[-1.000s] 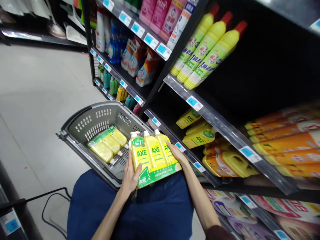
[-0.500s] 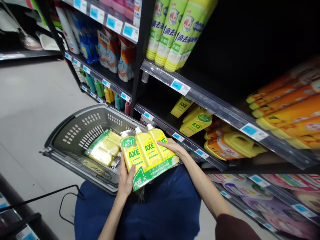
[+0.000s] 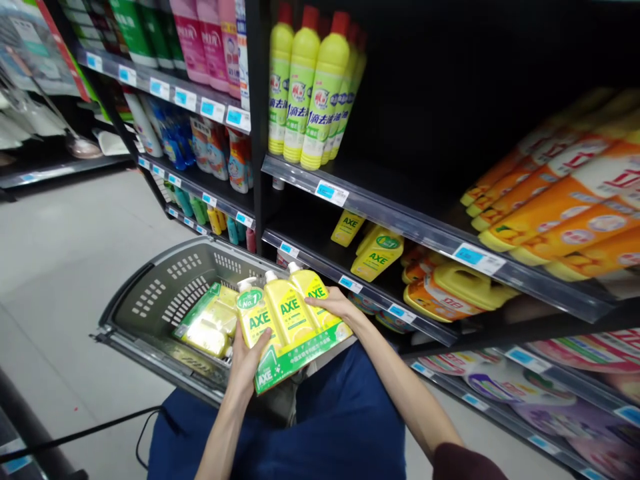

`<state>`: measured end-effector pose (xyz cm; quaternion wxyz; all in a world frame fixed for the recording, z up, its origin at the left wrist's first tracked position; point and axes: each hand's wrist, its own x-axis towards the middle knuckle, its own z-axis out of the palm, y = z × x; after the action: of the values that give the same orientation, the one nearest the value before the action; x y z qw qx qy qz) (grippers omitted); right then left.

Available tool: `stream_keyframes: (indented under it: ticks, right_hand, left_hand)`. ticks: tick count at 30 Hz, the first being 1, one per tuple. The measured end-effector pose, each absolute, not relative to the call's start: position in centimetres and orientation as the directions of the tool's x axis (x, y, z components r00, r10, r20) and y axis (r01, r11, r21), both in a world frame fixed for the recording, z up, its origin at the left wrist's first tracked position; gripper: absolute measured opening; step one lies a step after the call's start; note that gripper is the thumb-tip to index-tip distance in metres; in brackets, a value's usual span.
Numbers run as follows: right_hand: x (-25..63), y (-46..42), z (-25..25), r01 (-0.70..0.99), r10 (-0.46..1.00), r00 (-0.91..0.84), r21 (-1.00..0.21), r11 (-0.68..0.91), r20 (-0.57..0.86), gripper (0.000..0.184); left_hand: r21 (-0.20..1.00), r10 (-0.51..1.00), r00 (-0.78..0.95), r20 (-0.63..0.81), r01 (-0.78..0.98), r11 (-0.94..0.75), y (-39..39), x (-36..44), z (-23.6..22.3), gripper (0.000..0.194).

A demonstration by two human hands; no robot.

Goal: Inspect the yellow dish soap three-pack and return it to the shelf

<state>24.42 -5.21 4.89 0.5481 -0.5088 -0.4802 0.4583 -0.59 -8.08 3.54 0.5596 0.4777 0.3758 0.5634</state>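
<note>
Both hands hold a pack of yellow AXE dish soap bottles (image 3: 289, 312), three side by side in a green-and-yellow card sleeve, one with a white pump top. My left hand (image 3: 249, 357) grips the pack's left side, thumb across the front. My right hand (image 3: 336, 305) grips the right side, its thumb on the right bottle. The pack is tilted up towards me above my lap, at the near right end of a grey shopping basket (image 3: 145, 313). Inside the basket lies another yellow-and-green pack (image 3: 209, 323), seemingly of the same kind.
On the right shelves stand yellow-green bottles with red caps (image 3: 316, 93), orange bottles (image 3: 565, 193) and more yellow AXE bottles (image 3: 379, 255). The shelf edge (image 3: 365, 207) runs close past my right arm. Grey floor (image 3: 75, 267) lies left of the basket. A black cord (image 3: 90, 425) crosses at lower left.
The view has tilted up and turned slightly, so more of the upper shelves shows. The pack stays in both hands, with almost the same grip, above my lap.
</note>
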Motion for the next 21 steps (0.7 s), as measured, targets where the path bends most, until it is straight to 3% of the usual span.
stream_keyframes:
  ticks: [6,10,16,21]
  right_hand:
    - [25.5,-6.1,6.6,-0.236,0.969,0.173,-0.947,0.217,0.179,0.056]
    - [27.0,-4.9,8.1,-0.359,0.931,0.289,-0.876,0.321,0.223,0.057]
    - [29.1,-0.4,11.8,-0.270,0.766,0.583,-0.825,0.497,0.270,0.061]
    - [31.2,3.0,14.8,-0.144,0.758,0.571,-0.871,0.469,0.314,0.060]
  left_hand:
    - [0.930,0.917,0.207,0.340,-0.219,-0.295,-4.2,0.4,7.3,0.076]
    - [0.934,0.848,0.404,0.343,-0.244,-0.262,1.3,2.6,11.7,0.078]
    - [0.919,0.753,0.528,0.392,-0.186,-0.348,9.9,7.2,19.1,0.081]
    - [0.862,0.676,0.573,0.463,-0.114,-0.494,14.7,9.6,22.9,0.080]
